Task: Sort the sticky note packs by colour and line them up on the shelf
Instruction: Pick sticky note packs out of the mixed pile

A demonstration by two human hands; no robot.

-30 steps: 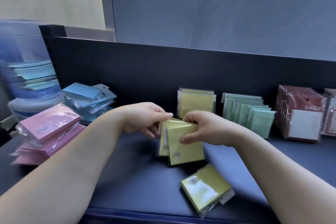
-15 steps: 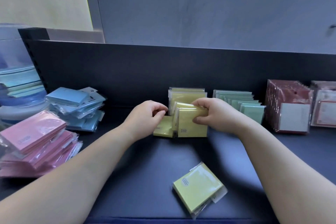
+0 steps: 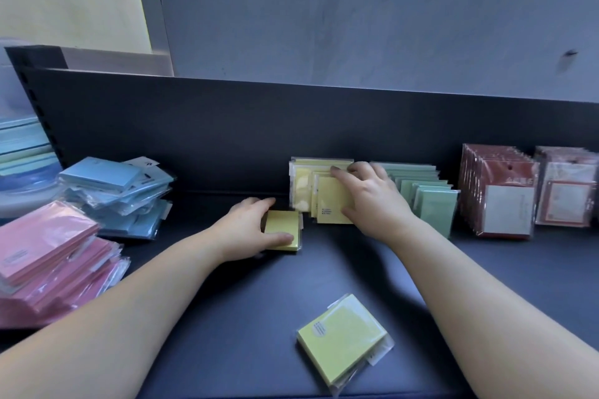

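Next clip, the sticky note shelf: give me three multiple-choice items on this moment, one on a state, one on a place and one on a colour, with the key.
1. How is the yellow pack that the left hand grips?
A lying flat on the shelf; B standing in a row; C lifted clear of the shelf.
2. Where is the right hand?
A on the left hand; B on the upright yellow row; C in the air, touching nothing.
3. What colour is the row standing just right of the yellow row?
A blue; B pink; C green.
Key: 1 A, its broad face is up and it sits on the shelf; 2 B, its fingers lie over the row's top edge; 3 C, the green row stands beside it.
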